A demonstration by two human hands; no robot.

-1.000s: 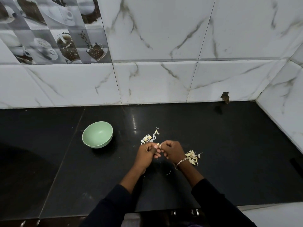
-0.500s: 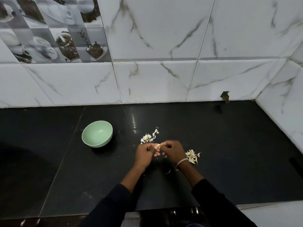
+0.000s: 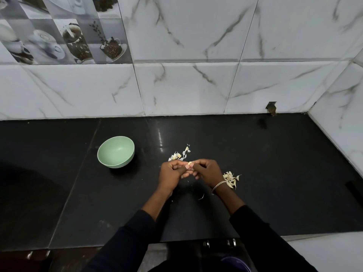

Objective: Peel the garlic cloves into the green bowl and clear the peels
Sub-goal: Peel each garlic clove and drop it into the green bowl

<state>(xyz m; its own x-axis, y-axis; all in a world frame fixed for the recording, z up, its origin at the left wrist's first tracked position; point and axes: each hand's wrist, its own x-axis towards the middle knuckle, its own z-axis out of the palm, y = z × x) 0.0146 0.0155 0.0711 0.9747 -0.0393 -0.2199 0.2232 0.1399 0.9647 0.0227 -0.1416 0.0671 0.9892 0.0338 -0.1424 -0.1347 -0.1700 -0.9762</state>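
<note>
1. Black surface (image 3: pixel 275 173) runs into a corner of white marble wall tiles (image 3: pixel 196 85).
2. Left hand (image 3: pixel 172 173) and right hand (image 3: pixel 208 171) together pinch a garlic clove (image 3: pixel 189 163); the green bowl (image 3: pixel 117 163) sits well apart to their left.

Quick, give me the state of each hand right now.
Left hand: closed, pinching the garlic clove.
Right hand: closed, pinching the same garlic clove.

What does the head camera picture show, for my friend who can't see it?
The left hand and right hand pinch a garlic clove together above a black counter. A green bowl sits to their left; garlic scraps lie beyond the hands and more by the right wrist.
</note>
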